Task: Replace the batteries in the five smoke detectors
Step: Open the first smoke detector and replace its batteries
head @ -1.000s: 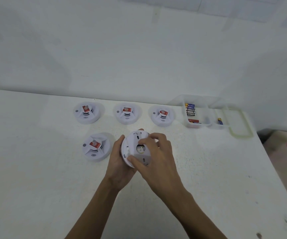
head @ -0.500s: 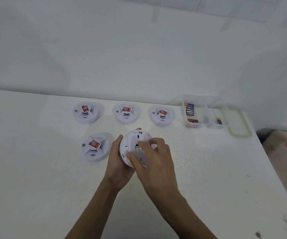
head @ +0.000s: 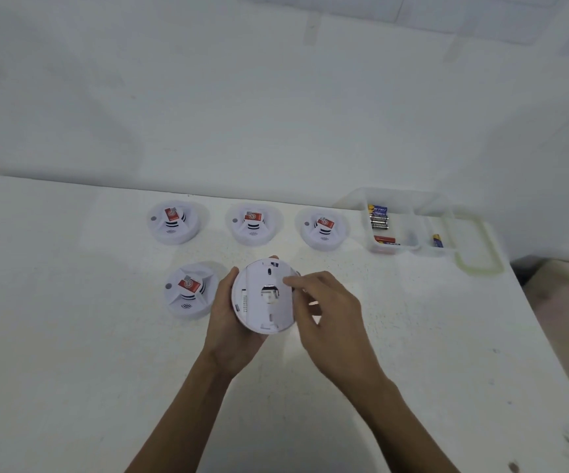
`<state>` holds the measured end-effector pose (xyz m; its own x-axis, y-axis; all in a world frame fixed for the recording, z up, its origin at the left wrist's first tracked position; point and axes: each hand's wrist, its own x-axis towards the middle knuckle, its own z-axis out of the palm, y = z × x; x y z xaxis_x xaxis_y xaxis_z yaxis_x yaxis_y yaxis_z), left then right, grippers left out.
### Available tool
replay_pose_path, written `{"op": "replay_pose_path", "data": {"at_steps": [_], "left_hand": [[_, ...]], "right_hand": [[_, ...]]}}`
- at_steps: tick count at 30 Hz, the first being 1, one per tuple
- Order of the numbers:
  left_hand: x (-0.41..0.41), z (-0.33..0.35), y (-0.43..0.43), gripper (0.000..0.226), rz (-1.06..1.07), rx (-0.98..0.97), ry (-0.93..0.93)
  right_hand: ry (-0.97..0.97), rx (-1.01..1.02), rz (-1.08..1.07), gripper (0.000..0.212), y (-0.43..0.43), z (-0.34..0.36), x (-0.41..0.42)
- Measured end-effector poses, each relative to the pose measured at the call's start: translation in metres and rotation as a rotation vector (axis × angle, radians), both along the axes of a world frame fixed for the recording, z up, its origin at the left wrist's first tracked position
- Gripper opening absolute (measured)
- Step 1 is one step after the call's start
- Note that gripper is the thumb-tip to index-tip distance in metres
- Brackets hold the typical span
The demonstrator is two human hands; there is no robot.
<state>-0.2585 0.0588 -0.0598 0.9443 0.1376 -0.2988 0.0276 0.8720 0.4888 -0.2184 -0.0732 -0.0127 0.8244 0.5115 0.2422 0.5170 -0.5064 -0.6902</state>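
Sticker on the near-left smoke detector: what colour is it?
Red; the sticker shows best in the head view.

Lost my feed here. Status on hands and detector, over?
Left hand grips the smoke detector, back toward camera. Right hand pinches its right rim. Four other detectors and the battery box sit apart, nothing blocking.
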Motion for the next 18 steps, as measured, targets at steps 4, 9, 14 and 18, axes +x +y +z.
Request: {"op": "replay_pose_path", "data": {"at_steps": [4, 9, 14, 18], "left_hand": [[0.001, 0.001, -0.001, 0.058, -0.027, 0.001, 0.026], [-0.002, -0.001, 0.003, 0.043, -0.037, 0.238, -0.055], [0.0, 0.006, 0.005, 0.051, -0.068, 0.502, 0.038], [0.001, 0.013, 0.002, 0.047, -0.052, 0.785, 0.098]], "right_hand": [[-0.026, 0.043, 0.017, 0.024, -0.009, -0.004, 0.002], [0.091, 0.03, 0.018, 0.032, -0.011, -0.012, -0.002], [0.404, 0.043, -0.001, 0.054, -0.01, -0.01, -0.004], [0.546, 0.124, -0.055, 0.039, -0.011, -0.009, -0.004]]}}
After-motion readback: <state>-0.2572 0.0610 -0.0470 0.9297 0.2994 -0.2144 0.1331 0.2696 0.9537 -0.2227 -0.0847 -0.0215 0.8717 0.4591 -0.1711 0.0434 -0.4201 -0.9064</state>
